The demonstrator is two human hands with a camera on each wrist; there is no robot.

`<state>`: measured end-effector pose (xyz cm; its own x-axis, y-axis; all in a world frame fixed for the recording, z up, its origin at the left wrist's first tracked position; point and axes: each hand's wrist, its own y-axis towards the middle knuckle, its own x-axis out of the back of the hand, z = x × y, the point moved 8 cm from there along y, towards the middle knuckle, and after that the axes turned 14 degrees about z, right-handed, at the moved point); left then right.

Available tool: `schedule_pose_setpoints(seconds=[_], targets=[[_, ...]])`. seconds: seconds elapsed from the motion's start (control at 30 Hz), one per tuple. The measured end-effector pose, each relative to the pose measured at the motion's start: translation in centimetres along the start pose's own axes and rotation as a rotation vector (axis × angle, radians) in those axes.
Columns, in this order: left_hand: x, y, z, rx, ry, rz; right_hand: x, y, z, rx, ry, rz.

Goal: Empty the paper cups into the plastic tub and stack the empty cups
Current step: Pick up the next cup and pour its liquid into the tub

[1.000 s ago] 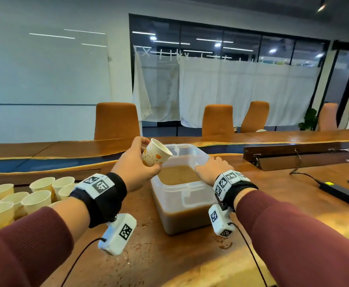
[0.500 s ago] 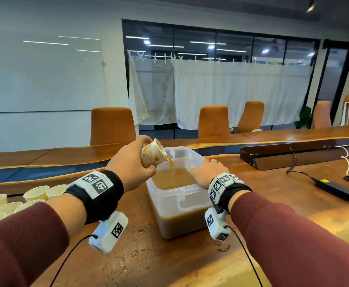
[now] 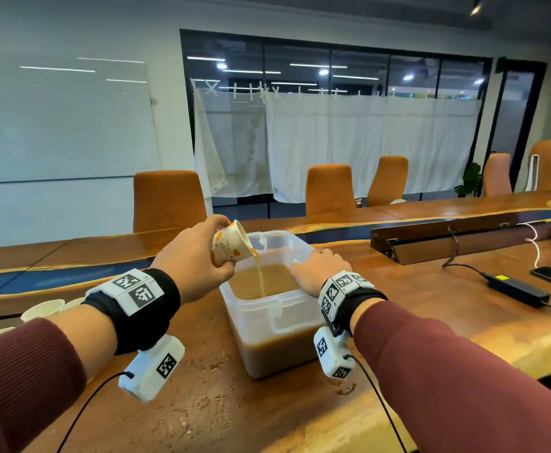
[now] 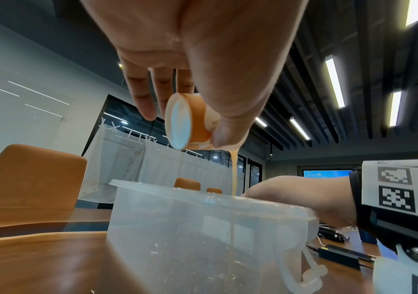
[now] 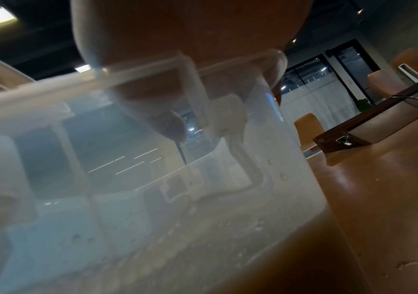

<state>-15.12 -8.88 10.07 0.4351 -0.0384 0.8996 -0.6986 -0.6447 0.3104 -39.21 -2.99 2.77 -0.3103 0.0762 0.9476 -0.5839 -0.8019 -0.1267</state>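
Brown liquid (image 3: 261, 276) now runs in a thin stream from the paper cup (image 3: 230, 245), tipped further than a second ago, into the plastic tub (image 3: 280, 318) mid-desk (image 3: 431, 308). Left hand (image 3: 195, 256) fingers curl round the cup above the tub's 10 o'clock corner. Right hand (image 3: 316, 273) stays on the 3 o'clock rim, fingers over it. Spare cups (image 3: 42, 309) sit at 9 o'clock.

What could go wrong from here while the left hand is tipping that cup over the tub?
The paper cup, held in the left hand, pours a thin stream landing near the middle of the plastic tub; a wobble could send it onto the already wet table. The right hand grips the tub's right rim, so splashes may hit it. The tub is well filled and could slosh if nudged.
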Motion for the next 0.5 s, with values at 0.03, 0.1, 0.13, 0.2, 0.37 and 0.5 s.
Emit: schedule_pose_setpoints(seconds=[0.03, 0.1, 0.13, 0.2, 0.37, 0.5], targets=[[-0.05, 0.04, -0.05, -0.001, 0.005, 0.004, -0.01, -0.01, -0.02, 0.0, 0.004, 0.002], [-0.15, 0.13, -0.05, -0.001, 0.014, 0.01, -0.08, 0.06, -0.04, 0.002, 0.009, 0.005], [-0.17, 0.17, -0.03, 0.0, 0.019, 0.012, -0.11, 0.1, -0.04, 0.003, 0.01, 0.005], [-0.1, 0.24, 0.01, -0.011, 0.039, 0.008, -0.15, 0.18, -0.04, 0.002, 0.014, 0.004], [0.15, 0.38, 0.21, -0.012, 0.068, 0.013, -0.19, 0.22, -0.06, 0.0, 0.021, 0.007], [0.3, 0.45, 0.39, -0.005, 0.105, 0.021, -0.11, 0.05, -0.01, 0.007, 0.015, 0.005]])
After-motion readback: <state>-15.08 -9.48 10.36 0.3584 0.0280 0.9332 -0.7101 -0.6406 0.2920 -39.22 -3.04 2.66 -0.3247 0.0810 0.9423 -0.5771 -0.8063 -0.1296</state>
